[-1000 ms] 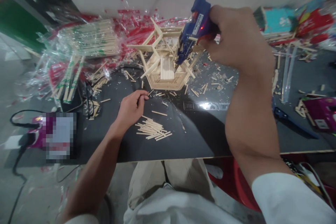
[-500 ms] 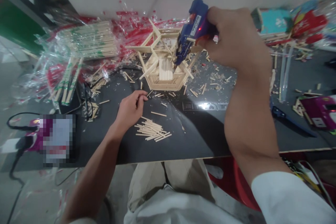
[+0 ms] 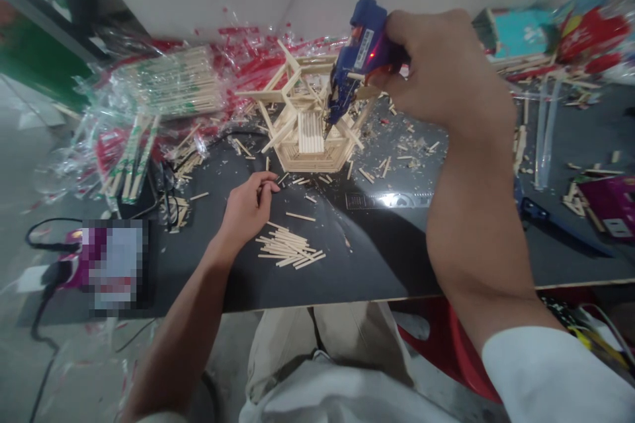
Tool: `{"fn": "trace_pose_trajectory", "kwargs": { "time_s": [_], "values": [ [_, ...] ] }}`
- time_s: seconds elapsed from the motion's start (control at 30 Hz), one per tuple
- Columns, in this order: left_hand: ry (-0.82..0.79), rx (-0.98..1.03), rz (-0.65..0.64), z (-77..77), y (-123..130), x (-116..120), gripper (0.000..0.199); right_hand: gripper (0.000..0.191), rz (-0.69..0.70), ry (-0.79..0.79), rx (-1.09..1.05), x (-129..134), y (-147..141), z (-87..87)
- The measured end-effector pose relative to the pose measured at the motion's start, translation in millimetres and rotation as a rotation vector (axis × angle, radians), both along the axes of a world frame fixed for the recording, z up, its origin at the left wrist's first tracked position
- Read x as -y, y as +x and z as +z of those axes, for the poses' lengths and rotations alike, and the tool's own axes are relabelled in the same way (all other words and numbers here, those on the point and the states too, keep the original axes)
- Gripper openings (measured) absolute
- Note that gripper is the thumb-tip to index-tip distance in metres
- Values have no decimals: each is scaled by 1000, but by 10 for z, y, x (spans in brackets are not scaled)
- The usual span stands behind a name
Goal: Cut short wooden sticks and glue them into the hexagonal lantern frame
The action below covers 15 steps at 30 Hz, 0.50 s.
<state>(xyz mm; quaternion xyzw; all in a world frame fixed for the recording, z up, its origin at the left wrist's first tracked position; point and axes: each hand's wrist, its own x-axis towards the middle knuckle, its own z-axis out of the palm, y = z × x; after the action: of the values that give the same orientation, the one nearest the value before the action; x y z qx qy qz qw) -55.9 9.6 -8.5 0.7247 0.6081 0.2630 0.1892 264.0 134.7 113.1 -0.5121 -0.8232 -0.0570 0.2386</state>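
My right hand (image 3: 426, 59) is wrapped round a blue glue gun (image 3: 364, 46), a small red light glowing on its side. Its nozzle points down at the right edge of a panel of pale sticks (image 3: 310, 133); whether it touches is hard to see. The panel leans on the front of a six-sided wooden stick structure (image 3: 317, 163). My left hand (image 3: 251, 205) rests on the table just in front of the structure, fingers curled and thumb against them. Anything inside that pinch is hidden. Short cut sticks (image 3: 288, 248) lie in a loose pile beside it.
Plastic-wrapped bundles of sticks (image 3: 173, 82) lie at the back left amid crumpled wrapping. A clear ruler (image 3: 391, 200), clear glue sticks (image 3: 547, 132) and a dark blue-handled tool (image 3: 560, 228) are to the right. Stick scraps litter the black table (image 3: 377, 264). Cables run at the left.
The view has shifted slightly. The glue gun's nozzle has risen a little along the panel's right edge. My left hand has stayed in place.
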Motion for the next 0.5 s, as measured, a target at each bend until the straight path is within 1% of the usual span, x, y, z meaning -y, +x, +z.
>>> {"fn": "trace_pose_trajectory", "kwargs": {
  "time_s": [0.17, 0.3, 0.37, 0.5],
  "values": [
    [6, -5, -7, 21, 5, 2, 29, 30, -17, 4, 28, -29, -4, -21],
    [-15, -7, -1, 23, 5, -4, 29, 31, -2, 49, 21, -42, 22, -33],
    [-12, -6, -3, 22, 2, -6, 30, 28, 1, 65, 12, -22, 48, -9],
    [-11, -1, -8, 19, -8, -2, 30, 25, -36, 108, -41, 52, 94, 74]
  ]
}}
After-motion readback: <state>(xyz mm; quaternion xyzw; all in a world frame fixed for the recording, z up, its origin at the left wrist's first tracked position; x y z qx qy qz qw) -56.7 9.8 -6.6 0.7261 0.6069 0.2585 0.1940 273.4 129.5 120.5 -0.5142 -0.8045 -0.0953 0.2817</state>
